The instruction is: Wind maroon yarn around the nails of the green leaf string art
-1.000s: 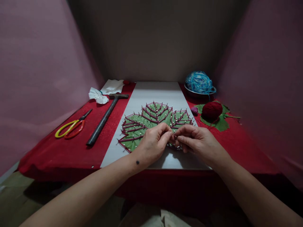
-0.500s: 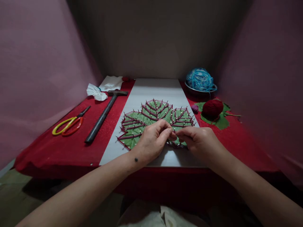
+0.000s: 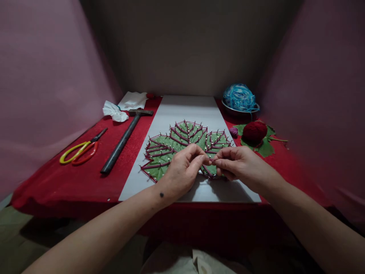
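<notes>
A white board (image 3: 182, 108) lies on the red table, bearing a green leaf pattern (image 3: 182, 142) outlined with nails and dark red yarn. My left hand (image 3: 182, 171) and my right hand (image 3: 238, 163) meet over the pattern's near edge, fingertips pinched together on a strand of the red yarn. The strand itself is thin and mostly hidden by the fingers. A red yarn ball (image 3: 254, 132) rests on a green leaf (image 3: 266, 148) to the right of the board.
A hammer (image 3: 122, 140) and yellow-and-orange scissors (image 3: 78, 152) lie left of the board. White crumpled tissue (image 3: 115, 112) sits at the back left. A metal bowl (image 3: 242, 112) at the back right holds a blue yarn ball (image 3: 238, 97). Pink walls enclose both sides.
My right hand has lifted slightly off the board and its fingers have drawn closer to the left hand's fingertips. The view has shifted a little.
</notes>
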`<state>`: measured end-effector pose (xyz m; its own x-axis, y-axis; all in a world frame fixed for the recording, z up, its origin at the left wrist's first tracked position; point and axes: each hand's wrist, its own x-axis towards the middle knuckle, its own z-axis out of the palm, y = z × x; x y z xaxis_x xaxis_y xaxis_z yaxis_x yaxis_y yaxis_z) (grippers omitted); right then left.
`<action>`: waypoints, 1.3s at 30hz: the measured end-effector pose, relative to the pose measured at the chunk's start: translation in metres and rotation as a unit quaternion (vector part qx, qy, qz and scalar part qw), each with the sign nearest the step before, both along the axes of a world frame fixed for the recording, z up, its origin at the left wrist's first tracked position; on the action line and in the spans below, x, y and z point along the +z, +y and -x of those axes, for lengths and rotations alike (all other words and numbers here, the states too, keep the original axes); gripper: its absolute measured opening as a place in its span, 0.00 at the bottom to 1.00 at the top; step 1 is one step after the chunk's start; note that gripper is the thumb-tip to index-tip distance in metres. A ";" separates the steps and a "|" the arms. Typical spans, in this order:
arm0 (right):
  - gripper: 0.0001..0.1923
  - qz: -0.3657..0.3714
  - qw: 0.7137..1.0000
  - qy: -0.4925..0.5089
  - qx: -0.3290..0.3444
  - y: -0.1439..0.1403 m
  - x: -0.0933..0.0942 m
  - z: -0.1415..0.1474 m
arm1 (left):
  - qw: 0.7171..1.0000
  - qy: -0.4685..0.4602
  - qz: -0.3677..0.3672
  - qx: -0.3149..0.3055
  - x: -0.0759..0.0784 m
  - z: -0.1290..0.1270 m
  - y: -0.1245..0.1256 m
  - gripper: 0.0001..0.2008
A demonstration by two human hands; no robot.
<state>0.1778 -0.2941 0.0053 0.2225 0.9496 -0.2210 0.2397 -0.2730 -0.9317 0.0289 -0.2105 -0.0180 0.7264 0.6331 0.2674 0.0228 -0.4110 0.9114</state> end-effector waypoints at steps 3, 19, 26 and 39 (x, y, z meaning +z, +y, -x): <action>0.08 0.000 0.997 0.075 0.006 -0.001 -0.002 -0.001 | 0.999 0.006 -0.053 0.009 0.000 0.003 0.000 0.07; 0.12 0.019 0.990 0.137 -0.019 0.002 -0.005 0.004 | 0.965 -0.079 0.249 -0.010 0.004 0.005 -0.013 0.06; 0.12 0.005 0.981 0.189 -0.037 0.004 -0.007 0.008 | 0.953 -0.143 0.265 0.034 -0.006 -0.001 -0.020 0.05; 0.11 0.035 0.959 0.279 0.010 0.005 -0.007 0.002 | 0.995 -0.072 0.049 0.053 -0.003 0.003 -0.015 0.05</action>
